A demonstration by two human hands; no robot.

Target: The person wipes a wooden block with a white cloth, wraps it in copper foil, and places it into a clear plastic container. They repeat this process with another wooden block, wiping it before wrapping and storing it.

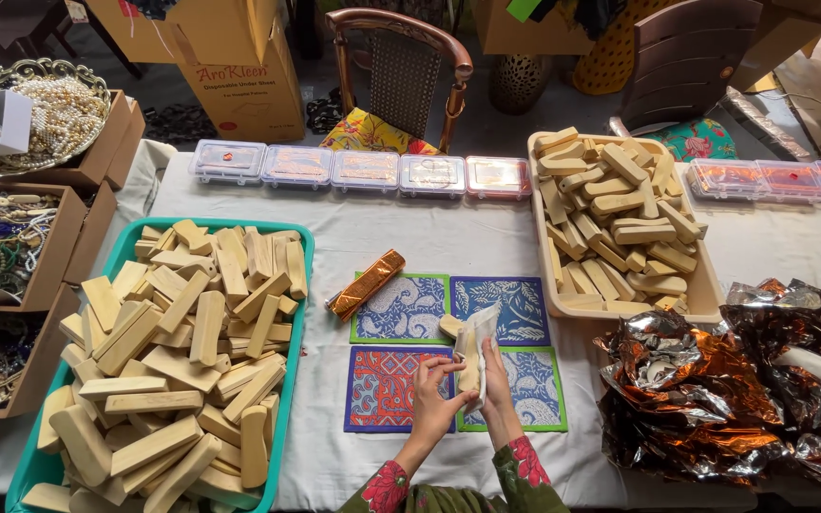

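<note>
My left hand (432,391) and my right hand (496,382) meet over several patterned square mats (401,309) at the table's front middle. Between them they hold a pale wooden block (468,372) inside a thin clear plastic wrapper (479,332) that sticks up above the fingers. A block wrapped in copper foil (365,284) lies on the upper left mat. Another bare block end (449,326) rests just left of the wrapper.
A teal tray (298,249) heaped with wooden blocks stands at left, a beige tray (705,290) of blocks at right. Crumpled copper foil sheets (715,389) lie at right front. Clear lidded boxes (363,171) line the far edge. Cardboard boxes of beads (11,247) sit far left.
</note>
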